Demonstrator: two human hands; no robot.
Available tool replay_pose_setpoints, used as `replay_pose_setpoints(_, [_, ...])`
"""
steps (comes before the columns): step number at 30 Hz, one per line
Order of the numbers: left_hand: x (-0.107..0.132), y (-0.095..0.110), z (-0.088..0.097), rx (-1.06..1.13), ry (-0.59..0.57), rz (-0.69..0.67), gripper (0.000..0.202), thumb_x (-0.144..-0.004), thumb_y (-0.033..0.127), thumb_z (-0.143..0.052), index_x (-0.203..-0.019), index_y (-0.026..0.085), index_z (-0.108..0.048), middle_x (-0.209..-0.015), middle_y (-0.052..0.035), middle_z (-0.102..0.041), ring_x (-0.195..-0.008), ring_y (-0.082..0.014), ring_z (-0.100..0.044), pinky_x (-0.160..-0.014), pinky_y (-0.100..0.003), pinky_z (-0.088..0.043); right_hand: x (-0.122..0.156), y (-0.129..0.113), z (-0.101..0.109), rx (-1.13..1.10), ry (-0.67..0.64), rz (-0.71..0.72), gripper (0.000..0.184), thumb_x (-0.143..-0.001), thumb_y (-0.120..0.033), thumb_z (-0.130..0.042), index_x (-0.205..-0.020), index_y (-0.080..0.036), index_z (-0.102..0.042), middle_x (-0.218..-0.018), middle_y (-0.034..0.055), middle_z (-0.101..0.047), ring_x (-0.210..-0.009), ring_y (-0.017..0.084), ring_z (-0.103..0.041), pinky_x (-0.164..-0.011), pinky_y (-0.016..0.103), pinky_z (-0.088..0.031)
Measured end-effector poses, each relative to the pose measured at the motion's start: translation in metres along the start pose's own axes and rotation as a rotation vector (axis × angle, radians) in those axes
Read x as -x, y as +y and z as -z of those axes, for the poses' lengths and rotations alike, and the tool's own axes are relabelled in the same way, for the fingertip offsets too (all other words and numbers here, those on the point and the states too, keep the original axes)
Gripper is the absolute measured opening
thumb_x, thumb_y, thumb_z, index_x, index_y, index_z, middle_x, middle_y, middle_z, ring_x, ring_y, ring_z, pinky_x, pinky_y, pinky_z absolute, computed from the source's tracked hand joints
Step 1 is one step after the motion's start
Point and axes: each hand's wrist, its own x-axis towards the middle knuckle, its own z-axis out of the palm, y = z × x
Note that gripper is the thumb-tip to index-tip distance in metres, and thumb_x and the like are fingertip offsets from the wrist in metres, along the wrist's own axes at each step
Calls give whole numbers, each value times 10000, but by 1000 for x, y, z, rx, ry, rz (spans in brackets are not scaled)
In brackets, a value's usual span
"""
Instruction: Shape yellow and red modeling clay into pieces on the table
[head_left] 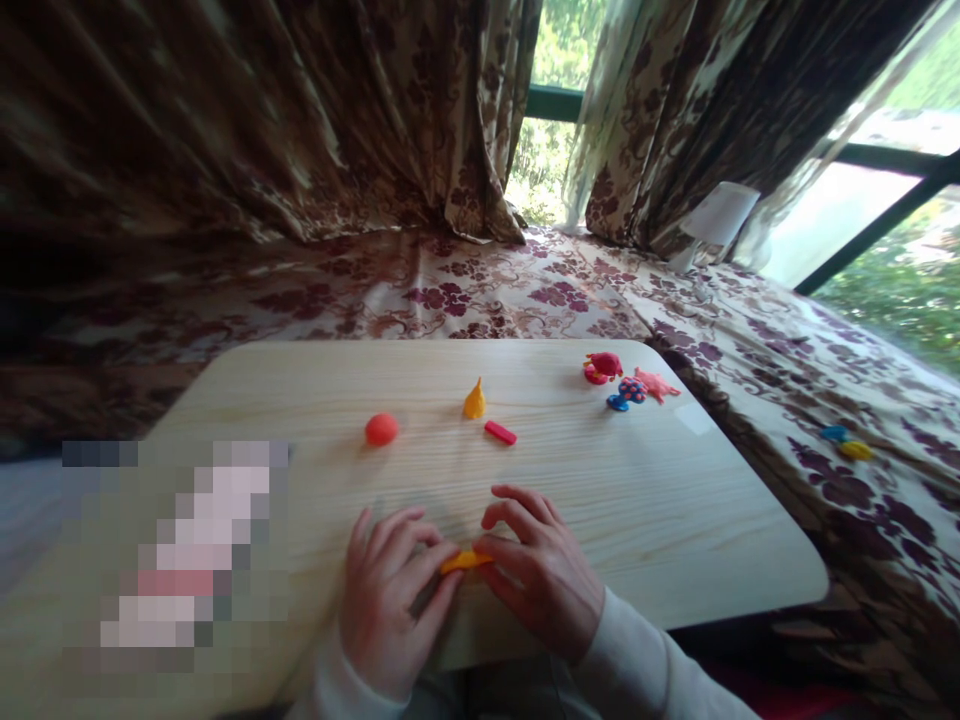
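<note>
Near the table's front edge, my left hand (397, 598) and my right hand (541, 572) pinch opposite ends of a small strip of yellow modelling clay (465, 562). Thumbs and index fingers are closed on it; the other fingers are raised and curved. Beyond my hands lie an orange-red clay ball (382, 430), a yellow teardrop-shaped clay piece (475, 400) standing point up, and a short pink-red bar (500, 433). The ends of the strip are partly hidden by my fingertips.
Several small clay figures stand at the table's far right: a red one (604, 365), a blue dotted one (631, 390) and a pink one (655, 385). A pixelated patch (187, 560) covers the table's left. Blue and yellow pieces (856, 451) and a white lamp (720, 213) rest on flowered cloth.
</note>
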Motion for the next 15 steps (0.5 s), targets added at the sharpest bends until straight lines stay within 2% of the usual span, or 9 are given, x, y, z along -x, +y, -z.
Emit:
replay_pose_setpoints(5, [1, 6, -6, 97, 100, 102, 155, -827, 255, -542, -781, 301, -683, -757, 11, -637, -996, -215, -540, -1069, -520, -173, 5, 4, -6, 2, 35, 18, 142, -809, -115, -609, -866, -228, -674, -922, 46, -631, -1105, 264, -515, -883, 418, -466])
replay_pose_setpoints(10, [1, 7, -5, 87, 128, 64, 149, -818, 228, -545, -778, 293, -673, -750, 14, -641, -994, -214, -544, -1074, -515, -175, 5, 3, -6, -18, 25, -3, 153, -752, -99, -668, -829, -231, -674, -957, 39, -633, -1127, 267, -505, -898, 415, -462])
replay_pose_setpoints(15, [3, 1, -2, -10, 44, -13, 155, -793, 177, -560, -839, 293, -653, -775, 19, -628, -994, -207, -544, -1071, -494, -169, 5, 2, -3, -20, 9, -27, 134, -761, -136, -674, -824, -253, -676, -937, 20, -643, -1121, 246, -514, -911, 387, -452])
